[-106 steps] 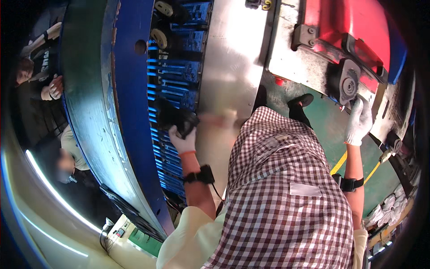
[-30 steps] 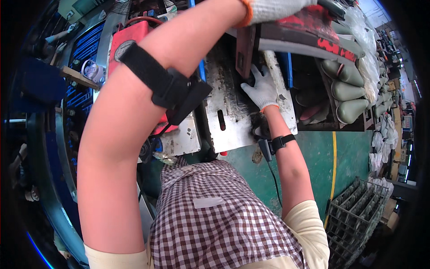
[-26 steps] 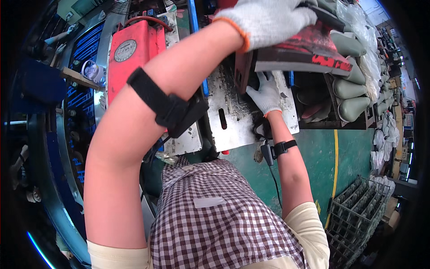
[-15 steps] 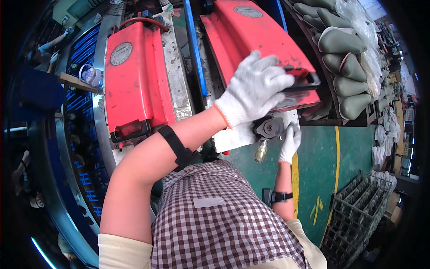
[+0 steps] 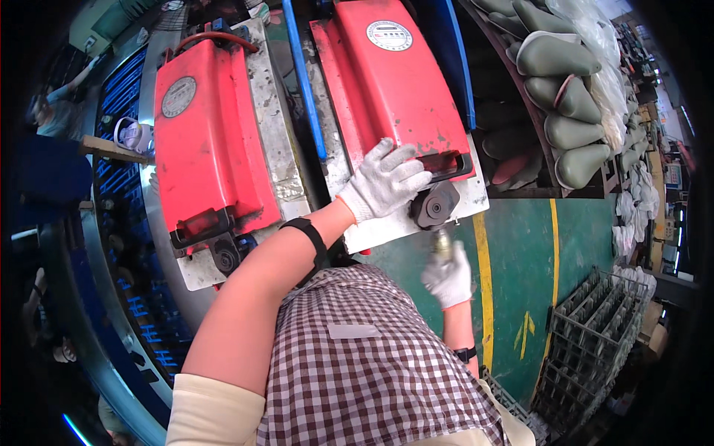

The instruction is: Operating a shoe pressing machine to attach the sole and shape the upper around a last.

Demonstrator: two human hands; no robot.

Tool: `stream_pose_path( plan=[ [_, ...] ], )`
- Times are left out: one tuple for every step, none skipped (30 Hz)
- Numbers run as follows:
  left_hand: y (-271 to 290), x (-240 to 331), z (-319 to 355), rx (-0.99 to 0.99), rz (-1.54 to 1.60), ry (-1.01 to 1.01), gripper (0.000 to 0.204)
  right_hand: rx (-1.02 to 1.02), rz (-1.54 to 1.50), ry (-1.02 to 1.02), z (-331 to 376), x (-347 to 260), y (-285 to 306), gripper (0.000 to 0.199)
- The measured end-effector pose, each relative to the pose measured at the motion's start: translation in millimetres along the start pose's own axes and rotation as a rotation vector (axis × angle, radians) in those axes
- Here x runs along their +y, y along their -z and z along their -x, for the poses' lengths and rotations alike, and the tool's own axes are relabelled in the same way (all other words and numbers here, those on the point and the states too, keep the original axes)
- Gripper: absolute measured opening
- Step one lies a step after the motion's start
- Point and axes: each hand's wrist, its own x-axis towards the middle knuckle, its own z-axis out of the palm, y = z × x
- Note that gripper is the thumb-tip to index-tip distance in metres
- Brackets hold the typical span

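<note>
My left hand (image 5: pixel 383 186), in a white glove, lies flat with fingers spread on the lower end of the right red machine cover (image 5: pixel 390 82). Its fingertips reach the black handle (image 5: pixel 446 163). Just below sits a round black knob (image 5: pixel 435 204) on the grey metal plate (image 5: pixel 416 223). My right hand (image 5: pixel 448 276), also gloved, is under that knob, closed around a small brass-coloured tool (image 5: pixel 442 241) that points up at it. A second red cover (image 5: pixel 204 141) lies to the left.
Grey-green shoe lasts (image 5: pixel 573 111) fill a rack at upper right. A green floor with a yellow line (image 5: pixel 487 297) lies below, and wire crates (image 5: pixel 595 342) stand at the right. A blue curved machine frame (image 5: pixel 111 297) runs along the left, where another person (image 5: pixel 56 111) stands.
The right red cover has come down from raised to lying flat, with my left hand following it. My right hand has dropped from the plate to below the black knob.
</note>
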Motion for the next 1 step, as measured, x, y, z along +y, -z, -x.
stream_pose_path(
  plan=[
    [2.5,-0.3,4.0,-0.006,-0.002,0.006,0.04,0.27,0.092,0.174,-4.2,-5.6,-13.9,0.055]
  ],
)
